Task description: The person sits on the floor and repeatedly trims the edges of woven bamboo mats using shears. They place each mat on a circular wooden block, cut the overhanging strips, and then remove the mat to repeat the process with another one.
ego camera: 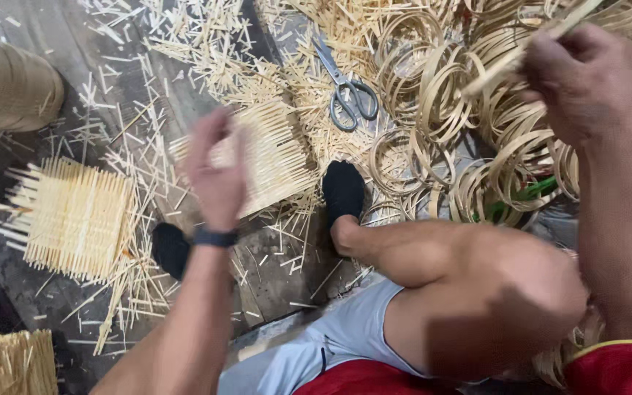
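Note:
My left hand [216, 167] hovers, blurred, over a flat woven panel of bamboo sticks [276, 157] on the floor; its fingers look pinched together, and whether they hold a stick I cannot tell. A dark band is on that wrist. My right hand [587, 77] is raised at the upper right, closed on a thin bamboo strip [528, 45] that runs up and to the right. Below it lies a heap of bamboo strip rings [440, 95]. My feet in black socks [344, 192] rest by the panel.
Grey-handled scissors [345, 91] lie among loose bamboo sticks at top centre. A second woven stick panel [71, 216] lies at the left, a bundle of sticks [9, 362] at the bottom left. A tan rounded object [5, 84] sits at the upper left. Something green [521, 197] shows under the rings.

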